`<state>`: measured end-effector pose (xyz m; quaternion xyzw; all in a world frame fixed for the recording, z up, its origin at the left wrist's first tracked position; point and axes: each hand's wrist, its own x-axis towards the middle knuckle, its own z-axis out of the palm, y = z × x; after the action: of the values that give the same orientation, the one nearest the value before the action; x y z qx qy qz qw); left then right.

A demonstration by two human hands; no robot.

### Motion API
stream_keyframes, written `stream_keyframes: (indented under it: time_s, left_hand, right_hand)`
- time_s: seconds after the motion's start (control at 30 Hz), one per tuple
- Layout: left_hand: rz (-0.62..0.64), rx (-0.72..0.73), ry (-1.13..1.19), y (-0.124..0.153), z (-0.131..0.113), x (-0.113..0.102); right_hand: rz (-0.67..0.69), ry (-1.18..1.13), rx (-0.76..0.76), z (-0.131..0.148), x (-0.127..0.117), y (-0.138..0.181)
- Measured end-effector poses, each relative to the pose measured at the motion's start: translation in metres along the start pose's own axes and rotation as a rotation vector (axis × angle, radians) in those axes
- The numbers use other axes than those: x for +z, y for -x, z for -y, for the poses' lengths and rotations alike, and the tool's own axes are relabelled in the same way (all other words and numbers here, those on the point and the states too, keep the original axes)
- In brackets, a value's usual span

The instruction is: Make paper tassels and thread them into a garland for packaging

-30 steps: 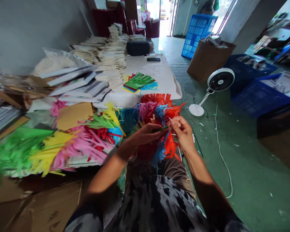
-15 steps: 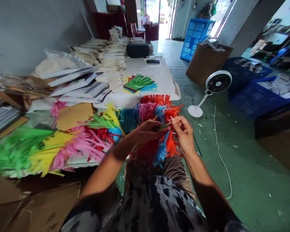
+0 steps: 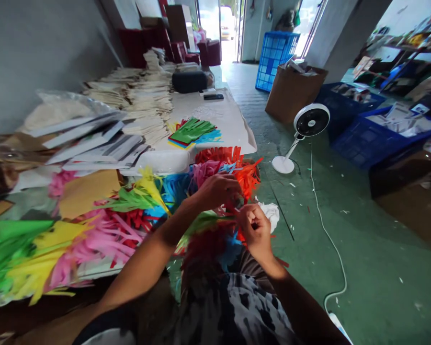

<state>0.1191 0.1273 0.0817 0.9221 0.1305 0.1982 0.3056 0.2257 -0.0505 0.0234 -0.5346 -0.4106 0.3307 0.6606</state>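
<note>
Left hand (image 3: 221, 189): palm down, fingers curled. Right hand (image 3: 255, 230): fingers drawn in toward the thumb, just beside the left hand. Blur hides whether either hand is closed on anything, so the grip cannot be told. The 2 hands stand close together, an arrangement suited to fine fingertip work. Below them, a dark-red fringed paper bundle (image 3: 206, 242) with blue fringe (image 3: 232, 249) lies over the lap (image 3: 251, 263), which probably bears its weight and frees the fingers. To the left, green fringe (image 3: 10, 244), yellow fringe (image 3: 50, 251) and pink fringe (image 3: 102, 237) lie side by side, presumably for easy reach and colour separation. Past the hands sits orange-red fringe (image 3: 249, 179); a translucent plastic tray (image 3: 165, 162) lies farther left. Beyond, on the white table covering (image 3: 233, 117), fringed paper sheets (image 3: 194, 130) are stacked flat, green uppermost, apparently to avoid tangling. Farther up rests a black handset (image 3: 213, 97). At right, a white pedestal fan (image 3: 311, 120) faces the work position, likely for cooling.
</note>
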Motion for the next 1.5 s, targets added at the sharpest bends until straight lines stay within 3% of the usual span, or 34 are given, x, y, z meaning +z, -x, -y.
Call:
stream_keyframes:
  time_s: [0.13,0.3,0.4,0.5,0.57,0.7,0.83,0.93,1.0,1.2,1.3,1.5]
  left_hand:
    - [0.197,0.239,-0.333,-0.034,0.014,0.027]
    - [0.289,0.268,-0.524,-0.047,0.021,0.044]
    - [0.27,0.241,-0.482,-0.052,0.023,0.04]
    - [0.058,0.187,-0.335,-0.051,0.024,0.025]
    - [0.014,0.215,-0.304,-0.045,0.022,0.014]
    - [0.26,0.325,-0.466,-0.027,0.019,0.002]
    - [0.296,0.301,-0.597,-0.02,0.02,0.011]
    - [0.226,0.286,-0.542,-0.023,0.02,0.01]
    - [0.111,0.266,-0.402,-0.026,0.018,0.0]
    - [-0.457,0.02,0.307,-0.034,0.031,-0.049]
    - [-0.66,-0.069,0.49,-0.036,0.04,-0.068]
    - [-0.545,-0.009,0.337,-0.033,0.031,-0.088]
  right_hand:
    - [0.042,0.008,0.016,-0.004,0.002,0.0]
    - [0.071,-0.036,0.055,-0.008,0.002,-0.002]
    - [0.061,-0.044,0.077,-0.01,0.002,-0.004]
    - [0.071,-0.064,0.101,-0.012,0.001,-0.004]
    - [0.091,-0.074,0.107,-0.013,0.002,-0.003]
    - [0.11,-0.058,0.079,-0.014,0.004,-0.001]
    - [0.104,-0.011,0.068,-0.012,0.004,-0.001]
    - [0.089,0.015,0.069,-0.008,0.003,-0.002]
    - [0.084,0.014,0.067,-0.006,0.003,-0.002]
    - [0.048,0.051,-0.004,0.002,0.004,-0.008]
    - [0.043,0.059,-0.021,0.003,0.004,-0.014]
    - [0.046,0.092,-0.076,0.007,0.005,-0.022]
